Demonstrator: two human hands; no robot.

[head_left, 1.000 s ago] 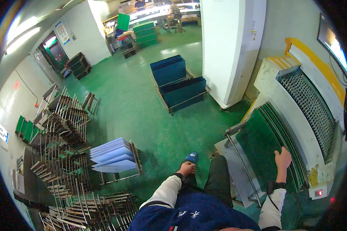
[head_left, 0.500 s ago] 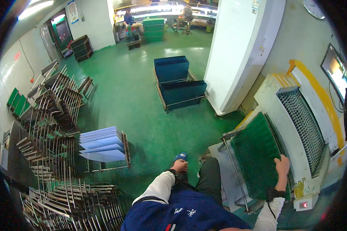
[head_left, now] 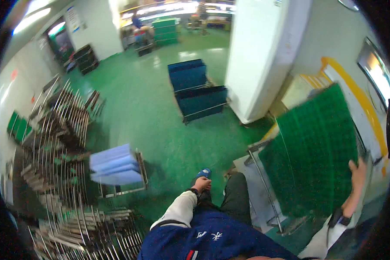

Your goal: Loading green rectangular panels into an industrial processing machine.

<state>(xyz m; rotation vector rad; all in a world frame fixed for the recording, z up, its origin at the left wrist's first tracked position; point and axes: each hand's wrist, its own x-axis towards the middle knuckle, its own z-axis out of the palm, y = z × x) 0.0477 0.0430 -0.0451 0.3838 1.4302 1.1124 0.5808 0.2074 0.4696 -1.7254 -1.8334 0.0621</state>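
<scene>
My right hand (head_left: 358, 171) grips the right edge of a large green circuit board panel (head_left: 312, 147) with a faint grid pattern. The panel is tilted and smeared by motion. Its left part is over a metal rack (head_left: 264, 184), and its upper part covers much of a pale machine with a slotted face. Whether one panel or several are in my grip cannot be made out. My left hand (head_left: 202, 184) is curled closed above my thigh, with nothing visible in it.
To the left, a rack holds bluish-white sheets (head_left: 116, 164), beside many stacked metal racks (head_left: 60, 130). Ahead, dark blue panels (head_left: 202, 103) stand in a floor rack near a white pillar (head_left: 251, 60). People sit or stand at a lit bench far off.
My right hand has moved right and slightly up, bringing the green panel up and rightward across the machine's slotted face. My left hand stays almost where it was. The whole view has shifted slightly.
</scene>
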